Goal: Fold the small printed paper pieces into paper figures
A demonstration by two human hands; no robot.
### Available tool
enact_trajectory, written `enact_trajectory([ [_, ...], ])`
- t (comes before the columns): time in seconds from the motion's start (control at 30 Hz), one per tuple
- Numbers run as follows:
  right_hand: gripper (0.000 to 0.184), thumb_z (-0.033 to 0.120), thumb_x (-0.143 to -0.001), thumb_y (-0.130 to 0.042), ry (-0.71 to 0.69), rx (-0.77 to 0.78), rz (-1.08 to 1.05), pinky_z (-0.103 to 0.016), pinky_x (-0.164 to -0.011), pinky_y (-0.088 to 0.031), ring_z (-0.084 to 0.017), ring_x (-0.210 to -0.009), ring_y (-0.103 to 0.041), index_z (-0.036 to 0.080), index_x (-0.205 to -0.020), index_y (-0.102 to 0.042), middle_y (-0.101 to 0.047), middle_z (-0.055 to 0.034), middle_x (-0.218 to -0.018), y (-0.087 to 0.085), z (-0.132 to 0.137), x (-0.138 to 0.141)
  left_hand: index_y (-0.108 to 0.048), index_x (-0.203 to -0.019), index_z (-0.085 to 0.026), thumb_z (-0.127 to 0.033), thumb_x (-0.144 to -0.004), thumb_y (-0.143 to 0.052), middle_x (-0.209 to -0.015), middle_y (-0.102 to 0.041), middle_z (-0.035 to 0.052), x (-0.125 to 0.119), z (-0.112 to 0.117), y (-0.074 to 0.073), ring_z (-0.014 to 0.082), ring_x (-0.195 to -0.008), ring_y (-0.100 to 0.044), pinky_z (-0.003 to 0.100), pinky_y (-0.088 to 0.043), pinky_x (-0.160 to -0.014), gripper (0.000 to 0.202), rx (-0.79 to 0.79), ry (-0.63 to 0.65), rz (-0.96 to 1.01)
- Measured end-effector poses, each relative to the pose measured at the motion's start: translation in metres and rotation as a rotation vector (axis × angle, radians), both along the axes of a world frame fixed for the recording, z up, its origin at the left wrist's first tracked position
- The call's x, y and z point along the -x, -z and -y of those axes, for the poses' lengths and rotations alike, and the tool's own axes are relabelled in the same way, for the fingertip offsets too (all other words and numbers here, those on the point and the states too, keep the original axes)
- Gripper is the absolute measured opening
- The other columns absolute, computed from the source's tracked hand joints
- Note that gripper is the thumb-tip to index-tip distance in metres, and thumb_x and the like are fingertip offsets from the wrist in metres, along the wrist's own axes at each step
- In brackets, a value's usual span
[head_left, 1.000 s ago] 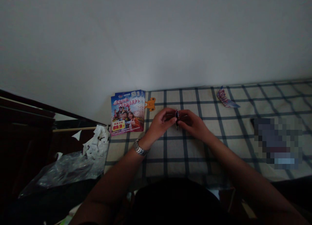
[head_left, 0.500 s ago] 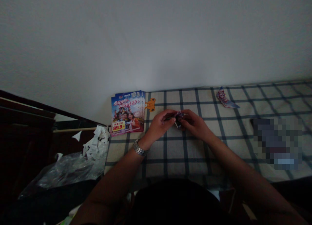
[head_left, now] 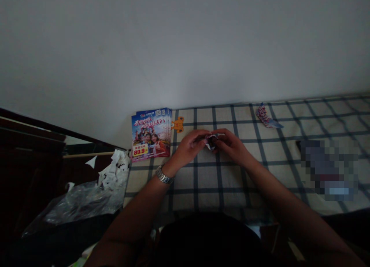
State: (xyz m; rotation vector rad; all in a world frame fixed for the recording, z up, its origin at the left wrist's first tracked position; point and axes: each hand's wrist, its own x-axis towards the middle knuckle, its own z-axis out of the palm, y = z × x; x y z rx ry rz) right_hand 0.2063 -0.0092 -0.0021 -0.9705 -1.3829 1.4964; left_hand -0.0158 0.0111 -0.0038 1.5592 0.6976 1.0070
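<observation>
The small folded printed paper (head_left: pixel 210 142) is pinched between the curled fingers of the left hand (head_left: pixel 187 147) and right hand (head_left: pixel 231 146), over the checked cloth (head_left: pixel 202 178). A loose pinch could drop it; hard pressure could tear it. The left forearm (head_left: pixel 138 205) and right forearm (head_left: pixel 289 205) angle inward.

Folded printed paper (head_left: pixel 211 142) at centre; glossy paper leaflets (head_left: pixel 150 134) at nine o'clock; polished metal watch bracelet (head_left: pixel 163 176) and crinkled clear plastic (head_left: pixel 83 201) at eight; matt woven cloth (head_left: pixel 208 178) beneath.
</observation>
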Motion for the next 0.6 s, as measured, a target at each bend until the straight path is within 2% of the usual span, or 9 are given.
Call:
enact_trajectory([
  [0.17, 0.034, 0.046, -0.096, -0.071, 0.021, -0.007, -0.032, -0.035, -0.078, -0.066, -0.019, -0.092, -0.073, 0.026, -0.122, -0.060, -0.074, -0.0048, -0.107, 0.0049, -0.0017, -0.0008, -0.064, -0.135, -0.027, -0.033, -0.103, -0.064, -0.134, -0.064, 0.0104, 0.0028, -0.0003, 0.0053, 0.0219, -0.125, -0.066, 0.040, -0.054, -0.111, 0.033, 0.000, 0.030, -0.024],
  [0.37, 0.032, 0.044, -0.096, -0.073, 0.034, 0.005, -0.080, -0.034, -0.080, -0.067, -0.018, -0.093, -0.073, 0.026, -0.119, -0.061, -0.073, -0.0040, -0.106, 0.0047, -0.0013, -0.0005, -0.062, -0.139, -0.029, -0.030, -0.107, -0.055, -0.136, -0.065, 0.0094, 0.0043, -0.0007, 0.0047, 0.0217, -0.125, -0.064, 0.040, -0.053, -0.111, 0.033, -0.111, -0.021, -0.179],
  [0.6, 0.029, 0.044, -0.096, -0.074, 0.055, 0.000, -0.090, -0.033, -0.079, -0.066, -0.018, -0.093, -0.073, 0.026, -0.116, -0.064, -0.074, -0.0044, -0.106, 0.0062, -0.0020, -0.0008, -0.063, -0.136, -0.029, -0.025, -0.108, -0.053, -0.131, -0.069, 0.0076, 0.0012, -0.0008, 0.0044, 0.0213, -0.119, -0.067, 0.040, -0.056, -0.105, 0.031, -0.152, -0.036, -0.158],
])
